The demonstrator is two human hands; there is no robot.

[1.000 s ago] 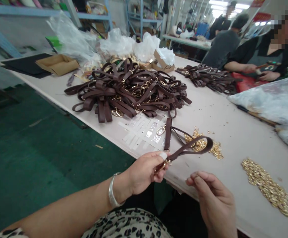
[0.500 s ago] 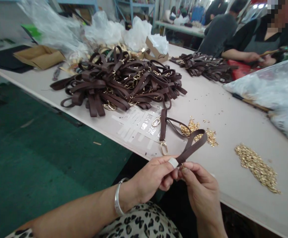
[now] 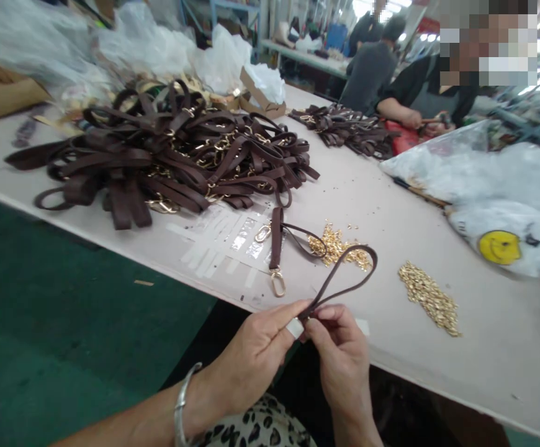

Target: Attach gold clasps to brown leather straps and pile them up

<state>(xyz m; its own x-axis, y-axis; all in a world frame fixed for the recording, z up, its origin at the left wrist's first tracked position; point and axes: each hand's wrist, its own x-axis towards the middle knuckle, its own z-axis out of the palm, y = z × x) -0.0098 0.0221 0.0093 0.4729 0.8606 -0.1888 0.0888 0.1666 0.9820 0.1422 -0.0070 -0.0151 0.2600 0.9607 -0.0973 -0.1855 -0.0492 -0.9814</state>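
Note:
My left hand is closed around the lower end of a dark brown wrist strap, with a whitish wrap on one finger. The strap's loop points up and to the right, now almost edge-on. At the same end, my right hand pinches thumb and fingers against the strap; the small gold fitting at its fingertips is mostly hidden. Just beyond my hands lies another brown strap with a gold oval clasp. A heap of orange-gold small parts lies behind the loop.
A big pile of brown straps covers the table's left. Paler gold parts form a heap on the right. Plastic bags stand farther right. Across the table, a co-worker's hands work beside more straps.
My view has swung right, so the table's things sit farther left. The held strap has turned from showing its flat face to its thin edge. The gold piece at my right fingertips is less visible.

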